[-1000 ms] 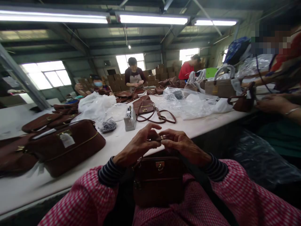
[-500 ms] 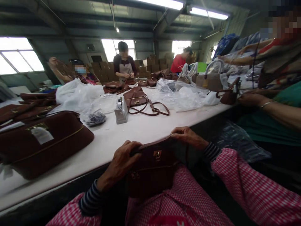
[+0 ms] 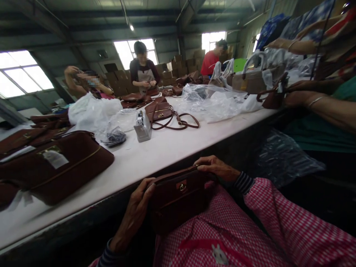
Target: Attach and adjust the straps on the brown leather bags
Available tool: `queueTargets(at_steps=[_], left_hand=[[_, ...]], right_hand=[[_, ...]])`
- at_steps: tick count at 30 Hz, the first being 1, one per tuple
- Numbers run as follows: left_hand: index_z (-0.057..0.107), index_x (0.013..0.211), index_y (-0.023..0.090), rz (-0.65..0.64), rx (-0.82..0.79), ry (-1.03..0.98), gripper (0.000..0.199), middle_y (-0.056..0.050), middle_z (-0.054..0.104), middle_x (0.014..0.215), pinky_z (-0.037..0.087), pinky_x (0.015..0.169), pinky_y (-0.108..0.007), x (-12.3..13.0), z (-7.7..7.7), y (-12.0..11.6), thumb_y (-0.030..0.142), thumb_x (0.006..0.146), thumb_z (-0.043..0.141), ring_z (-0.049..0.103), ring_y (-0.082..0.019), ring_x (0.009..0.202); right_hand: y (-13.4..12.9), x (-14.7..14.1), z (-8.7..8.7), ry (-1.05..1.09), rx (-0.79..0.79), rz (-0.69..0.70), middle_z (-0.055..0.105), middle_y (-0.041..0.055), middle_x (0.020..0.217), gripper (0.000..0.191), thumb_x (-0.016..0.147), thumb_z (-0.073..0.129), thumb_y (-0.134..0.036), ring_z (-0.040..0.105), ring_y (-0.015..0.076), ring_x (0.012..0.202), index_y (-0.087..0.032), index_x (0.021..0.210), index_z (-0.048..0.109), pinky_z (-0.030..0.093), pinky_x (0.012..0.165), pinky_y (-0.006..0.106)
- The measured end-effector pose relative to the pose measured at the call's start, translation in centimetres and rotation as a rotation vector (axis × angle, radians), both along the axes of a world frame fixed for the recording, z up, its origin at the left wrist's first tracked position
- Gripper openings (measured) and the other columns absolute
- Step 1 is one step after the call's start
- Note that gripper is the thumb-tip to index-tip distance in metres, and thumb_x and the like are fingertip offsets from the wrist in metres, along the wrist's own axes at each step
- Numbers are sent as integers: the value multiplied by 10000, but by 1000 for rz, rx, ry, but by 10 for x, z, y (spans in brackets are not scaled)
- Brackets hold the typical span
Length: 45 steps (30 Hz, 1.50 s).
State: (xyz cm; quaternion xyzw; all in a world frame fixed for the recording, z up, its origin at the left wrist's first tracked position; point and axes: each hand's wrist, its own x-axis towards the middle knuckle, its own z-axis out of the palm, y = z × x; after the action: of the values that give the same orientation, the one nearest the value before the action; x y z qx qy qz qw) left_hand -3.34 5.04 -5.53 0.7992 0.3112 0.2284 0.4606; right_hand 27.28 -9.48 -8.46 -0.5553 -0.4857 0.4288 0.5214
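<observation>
A dark brown handbag with a gold clasp rests upright on my lap, below the table's near edge. My left hand grips its upper left corner, thumb on the front face and fingers over the top. At the upper right corner, my right hand pinches the top edge near the zipper end. The bag's underside and back are hidden, and its lower part lies in shadow against my pink checked apron.
A larger brown handbag with a white tag stands on the white table at left. A grey tape dispenser, a brown bag with a strap and clear plastic lie beyond. Co-workers stand around the table; a co-worker's hands are at right.
The handbag has come slightly lower and left on my lap. My left hand has shifted from the top edge down around the left corner; my right hand still holds the right corner.
</observation>
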Motion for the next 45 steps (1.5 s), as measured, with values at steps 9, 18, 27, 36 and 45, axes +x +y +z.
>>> queueTargets(at_steps=[9, 18, 27, 36, 45], left_hand=[[649, 1250, 238, -1, 6, 16, 340, -37, 726, 1249, 517, 979, -335, -20, -29, 1, 451, 996, 576, 665, -265, 1161], [683, 1121, 251, 354, 424, -71, 247, -45, 758, 1102, 539, 903, -377, -7, -2, 4, 423, 950, 633, 711, -261, 958], [723, 1149, 233, -240, 694, 22, 211, -71, 719, 1090, 489, 889, -367, 103, 67, 2, 343, 1016, 600, 647, -255, 1043], [776, 1016, 198, -387, 436, -120, 235, -31, 714, 945, 453, 781, -304, 122, 83, 24, 404, 978, 671, 648, -180, 842], [681, 999, 178, -143, 624, -273, 148, -41, 682, 937, 488, 770, -303, 126, 45, 12, 269, 1037, 571, 642, -186, 869]], right_hand=[[-11, -12, -11, 237, 3, -124, 694, 10, 878, 384, 746, 869, -366, 564, 99, 674, -143, 1037, 753, 421, 566, 206], [4, -7, -6, 3, 93, -258, 762, 54, 1023, 339, 802, 818, -413, 675, 218, 926, -166, 1032, 789, 545, 792, 311], [19, -15, 66, -250, 233, -265, 784, 48, 1028, 296, 827, 811, -398, 704, 250, 981, -202, 1049, 797, 560, 894, 363], [26, -9, 88, -251, 258, -206, 783, 49, 1020, 261, 826, 819, -370, 695, 239, 948, -208, 1032, 810, 559, 827, 332], [41, -28, 69, -39, 352, -331, 761, 21, 908, 242, 792, 864, -391, 672, 180, 858, -200, 932, 814, 515, 766, 268]])
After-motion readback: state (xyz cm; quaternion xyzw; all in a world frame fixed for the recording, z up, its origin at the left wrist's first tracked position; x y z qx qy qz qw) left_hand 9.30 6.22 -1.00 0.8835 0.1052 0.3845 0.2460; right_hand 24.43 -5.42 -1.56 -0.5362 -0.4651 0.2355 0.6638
